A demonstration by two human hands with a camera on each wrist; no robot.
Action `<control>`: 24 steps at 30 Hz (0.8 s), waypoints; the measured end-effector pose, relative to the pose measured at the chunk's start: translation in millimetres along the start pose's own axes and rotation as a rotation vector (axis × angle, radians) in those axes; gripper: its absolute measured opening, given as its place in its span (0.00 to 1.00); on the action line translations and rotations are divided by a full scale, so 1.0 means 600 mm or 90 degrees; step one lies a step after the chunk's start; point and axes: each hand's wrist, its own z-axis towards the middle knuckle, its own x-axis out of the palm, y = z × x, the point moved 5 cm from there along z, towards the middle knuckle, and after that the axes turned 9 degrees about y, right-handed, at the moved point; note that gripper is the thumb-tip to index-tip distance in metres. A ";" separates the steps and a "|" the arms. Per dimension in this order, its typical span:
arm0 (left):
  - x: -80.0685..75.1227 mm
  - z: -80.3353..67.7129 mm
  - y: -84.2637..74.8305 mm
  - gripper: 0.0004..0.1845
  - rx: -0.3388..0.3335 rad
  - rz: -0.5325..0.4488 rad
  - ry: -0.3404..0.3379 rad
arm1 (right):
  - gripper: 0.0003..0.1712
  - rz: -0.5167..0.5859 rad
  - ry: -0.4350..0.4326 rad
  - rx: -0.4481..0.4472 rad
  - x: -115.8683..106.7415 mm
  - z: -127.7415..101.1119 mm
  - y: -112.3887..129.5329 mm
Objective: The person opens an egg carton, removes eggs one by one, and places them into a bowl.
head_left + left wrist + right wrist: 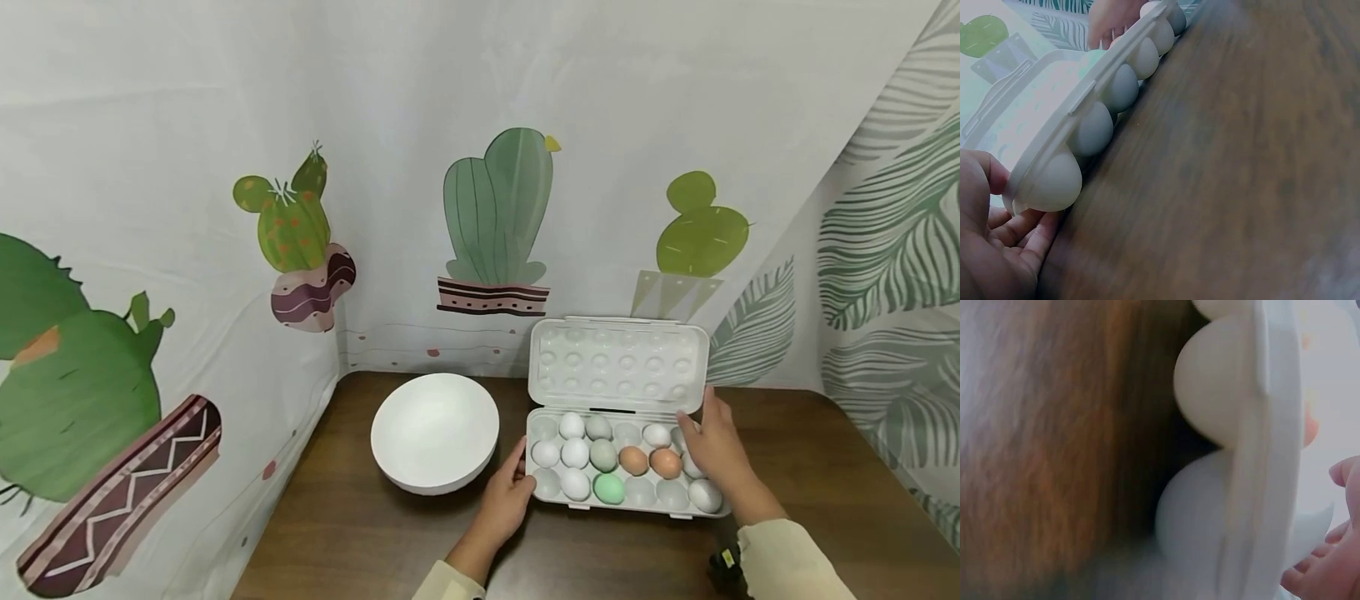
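An open clear-white plastic egg carton (630, 506) lies on the table, its lid (618, 367) tipped back against the wall cloth. White eggs (575, 452), brown eggs (666, 463), greyish eggs (603, 455) and a green egg (609, 488) sit in its cups; some cups hold none. My left hand (504, 500) grips the carton's left end, thumb at the rim and fingers under it, as the left wrist view shows. At the right end, my right hand (718, 446) holds the carton near the hinge corner, its thumb over the cups. It hides some eggs there.
Left of the carton stands a white bowl (435, 429) on the brown wooden table (337, 517). A cloth printed with cacti (498, 208) hangs behind. A small black object (726, 571) lies by the right sleeve.
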 end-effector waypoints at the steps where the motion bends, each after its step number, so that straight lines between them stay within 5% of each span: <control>1: -0.001 0.000 0.000 0.37 0.002 0.001 0.000 | 0.46 -0.001 -0.022 -0.004 -0.002 -0.001 0.004; 8: 0.000 0.000 -0.001 0.38 0.004 -0.005 0.006 | 0.42 -0.005 -0.128 -0.058 -0.012 -0.013 0.035; 24: 0.006 -0.003 -0.003 0.38 -0.004 -0.023 -0.003 | 0.33 0.002 -0.124 -0.176 0.019 -0.049 0.087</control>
